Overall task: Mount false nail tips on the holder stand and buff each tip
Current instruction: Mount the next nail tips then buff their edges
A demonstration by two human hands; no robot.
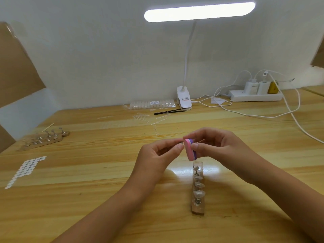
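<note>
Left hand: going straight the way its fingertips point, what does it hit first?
The pink-purple buffer block held by the right hand; left hand, pinching a small piece, looks almost against it, depth unclear.

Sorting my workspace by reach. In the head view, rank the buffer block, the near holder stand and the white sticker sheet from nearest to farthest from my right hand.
1. Buffer block: pinched in the fingers of the right hand.
2. Holder stand: lying just below that hand, toward the person.
3. White sticker sheet: far off at the left edge.
</note>
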